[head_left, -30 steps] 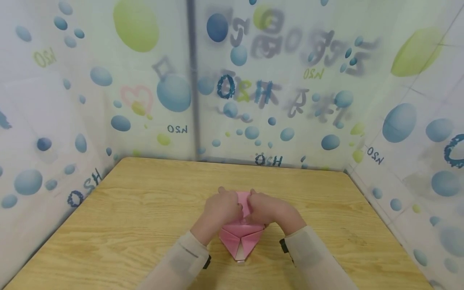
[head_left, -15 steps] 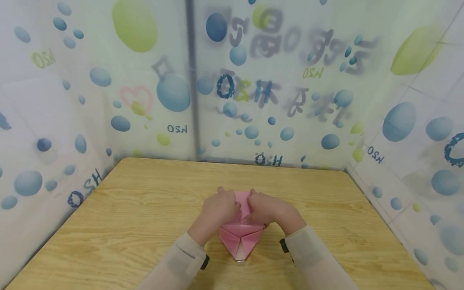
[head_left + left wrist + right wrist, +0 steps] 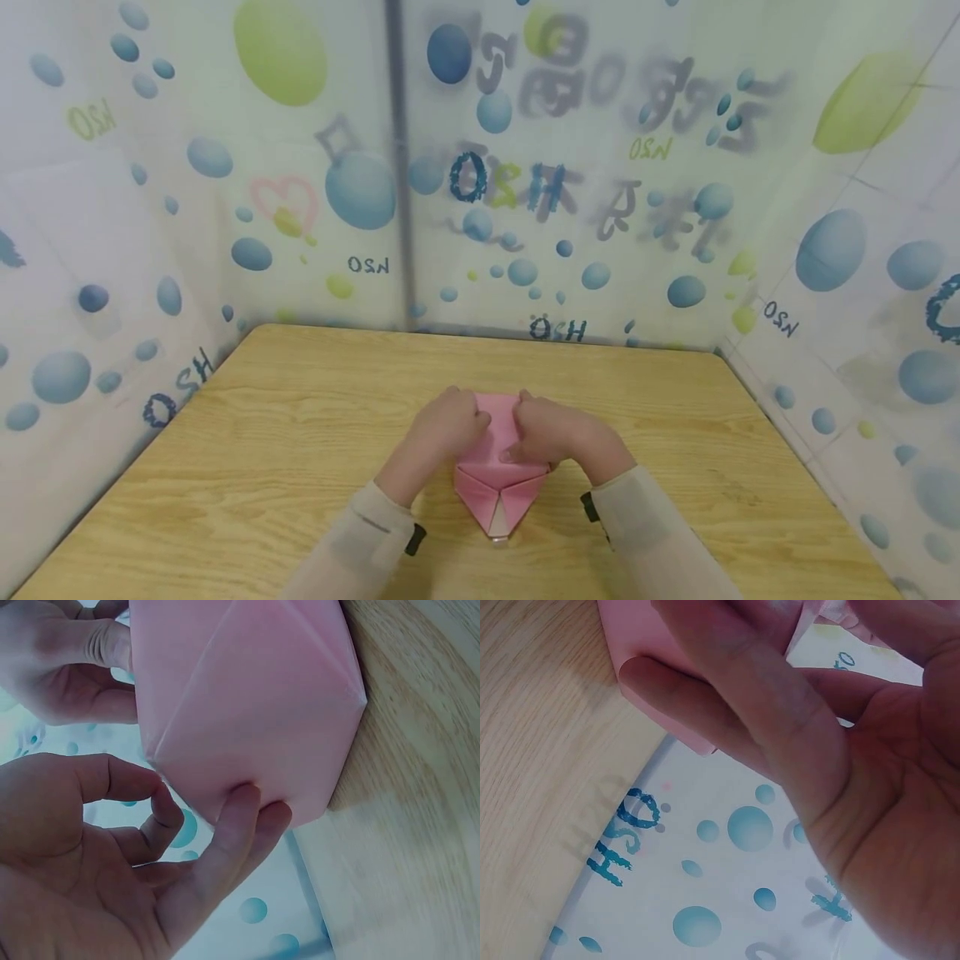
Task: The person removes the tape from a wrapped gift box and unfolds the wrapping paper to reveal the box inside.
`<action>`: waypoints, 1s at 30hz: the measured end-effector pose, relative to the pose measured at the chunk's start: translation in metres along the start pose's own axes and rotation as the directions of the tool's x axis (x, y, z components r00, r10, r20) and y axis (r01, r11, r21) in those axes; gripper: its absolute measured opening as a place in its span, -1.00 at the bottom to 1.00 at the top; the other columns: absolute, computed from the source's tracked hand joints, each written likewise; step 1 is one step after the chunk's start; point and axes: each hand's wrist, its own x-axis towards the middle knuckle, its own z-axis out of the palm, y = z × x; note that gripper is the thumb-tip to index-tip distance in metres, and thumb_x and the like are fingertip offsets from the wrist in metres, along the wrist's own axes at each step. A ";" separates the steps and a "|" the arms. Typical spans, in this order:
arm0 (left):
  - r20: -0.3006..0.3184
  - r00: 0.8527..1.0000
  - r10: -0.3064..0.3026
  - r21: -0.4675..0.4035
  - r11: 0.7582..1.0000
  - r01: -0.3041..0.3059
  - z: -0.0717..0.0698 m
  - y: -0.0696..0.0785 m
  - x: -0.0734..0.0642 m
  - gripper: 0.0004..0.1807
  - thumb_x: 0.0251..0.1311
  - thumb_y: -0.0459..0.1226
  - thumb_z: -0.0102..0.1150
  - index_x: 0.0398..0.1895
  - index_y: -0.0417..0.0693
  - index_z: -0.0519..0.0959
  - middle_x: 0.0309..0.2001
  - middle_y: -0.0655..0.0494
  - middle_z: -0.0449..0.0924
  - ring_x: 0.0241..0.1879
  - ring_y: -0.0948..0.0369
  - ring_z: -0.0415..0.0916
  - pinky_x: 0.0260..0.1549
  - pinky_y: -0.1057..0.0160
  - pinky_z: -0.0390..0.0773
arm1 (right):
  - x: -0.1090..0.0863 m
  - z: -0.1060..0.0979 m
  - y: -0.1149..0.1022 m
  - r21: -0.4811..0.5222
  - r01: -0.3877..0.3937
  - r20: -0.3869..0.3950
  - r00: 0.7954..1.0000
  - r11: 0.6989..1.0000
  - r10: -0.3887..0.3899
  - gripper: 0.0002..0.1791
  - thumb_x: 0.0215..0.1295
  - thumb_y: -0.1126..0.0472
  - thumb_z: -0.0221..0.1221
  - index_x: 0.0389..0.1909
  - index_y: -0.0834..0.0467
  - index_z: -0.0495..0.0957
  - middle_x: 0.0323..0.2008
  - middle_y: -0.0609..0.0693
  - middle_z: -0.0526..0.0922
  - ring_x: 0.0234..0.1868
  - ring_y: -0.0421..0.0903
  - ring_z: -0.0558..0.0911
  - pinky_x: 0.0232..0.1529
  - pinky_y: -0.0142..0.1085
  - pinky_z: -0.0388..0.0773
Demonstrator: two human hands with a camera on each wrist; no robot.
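A pink folded paper [image 3: 498, 421] lies near the middle of the table, its creased, tapered end towards me and a pale strip showing between two flaps. At its left edge my left hand [image 3: 450, 421] holds it with bent fingers. In the left wrist view, two fingertips of the left hand [image 3: 97, 862] rest against the smooth outer side of the paper [image 3: 255, 712], with the thumb by its edge. My right hand [image 3: 558, 429] grips the right side, thumb on the inner face. Fingers of the right hand [image 3: 780, 727] lie along the outside of the paper [image 3: 619, 637].
The wooden table [image 3: 300, 400] stretches around the paper. A white curtain [image 3: 315, 283] with blue and green spots encloses its back and sides. Small dark devices are strapped at both sleeve cuffs.
My left hand has shifted a little to the left along the paper, uncovering more of its upper panel. The right hand stays nearly in place.
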 end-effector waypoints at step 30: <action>0.099 0.990 -0.103 -0.275 0.953 0.127 -0.021 -0.020 -0.014 -0.69 0.49 -0.32 -0.04 -0.52 -0.08 0.41 -0.49 0.04 0.52 -0.51 0.16 0.64 -0.43 0.26 0.69 | -0.002 0.000 0.000 -0.038 -0.005 -0.009 1.000 0.999 0.005 -0.27 0.41 0.03 0.39 0.44 0.36 0.45 0.65 0.33 0.19 -0.52 -0.11 0.57 -0.45 -0.30 0.56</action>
